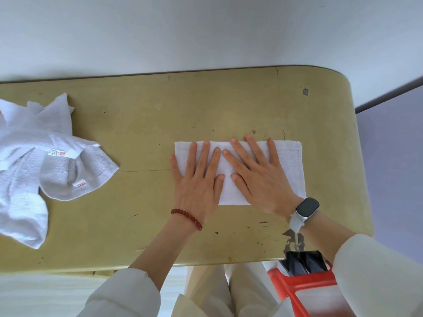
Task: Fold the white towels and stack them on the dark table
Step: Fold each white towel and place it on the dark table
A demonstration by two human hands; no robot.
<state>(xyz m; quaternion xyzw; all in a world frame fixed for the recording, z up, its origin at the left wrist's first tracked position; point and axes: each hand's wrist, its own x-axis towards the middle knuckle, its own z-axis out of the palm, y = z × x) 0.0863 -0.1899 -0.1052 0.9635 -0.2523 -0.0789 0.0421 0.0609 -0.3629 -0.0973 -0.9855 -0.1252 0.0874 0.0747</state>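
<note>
A folded white towel (pixel 289 165) lies flat as a neat rectangle on the right half of the olive-yellow table (pixel 146 124). My left hand (pixel 198 181) rests palm down on the towel's left end, fingers spread. Beside it, my right hand (pixel 256 177) presses flat on the towel's middle, fingers spread and pointing up-left. Neither hand grips anything. A heap of crumpled white towels (pixel 34 161) with small red-and-white labels lies at the table's left edge.
A red plastic stool (pixel 295 287) with a dark object on it stands at the table's near right corner. The table's rounded right end (pixel 357 138) borders a grey floor. A pale wall runs behind the far edge.
</note>
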